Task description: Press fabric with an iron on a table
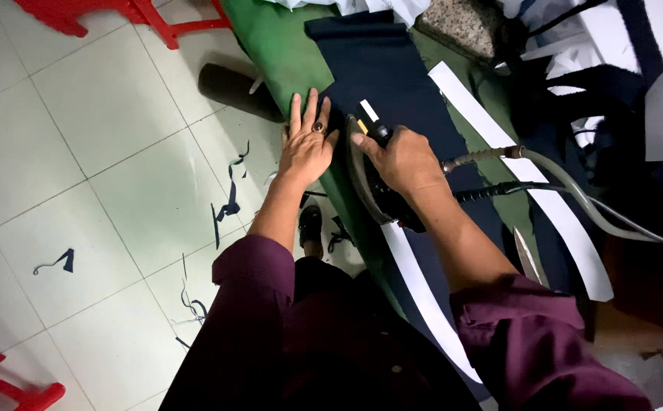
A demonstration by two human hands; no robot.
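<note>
gripping the handle of a dark steam iron (381, 186), the right hand (404, 160) is closing its fingers fully around it, knuckles up, while the iron's soleplate is lying on the navy cloth strip (392, 84). the left hand (306, 144) is pressing flat and open, fingers spread, holding nothing, with its fingertips on the left edge of that navy strip and its palm over the green ironing board cover (285, 53), just beside the iron and close to the board's left edge.

going from largest to smallest: the pale tiled floor (57, 152) is filling the left half of the view. the green-covered board is running from the person's body up toward the top of the view, carrying the navy strip along its middle. a heap of dark and white cut pieces (613, 61) is lying beyond the board's right edge. a long white strip (544, 198) is lying along the right side of the board, and another white strip (423, 297) is lying nearer the person, under the right forearm. a grey hose (575, 194) and a black cord (514, 188) are leaving the iron's rear toward the right. red plastic furniture legs (156, 19) are standing at the top left. small navy scraps (228, 205) are lying scattered on the floor. a ring (318, 127) is sitting on the left hand.
</note>
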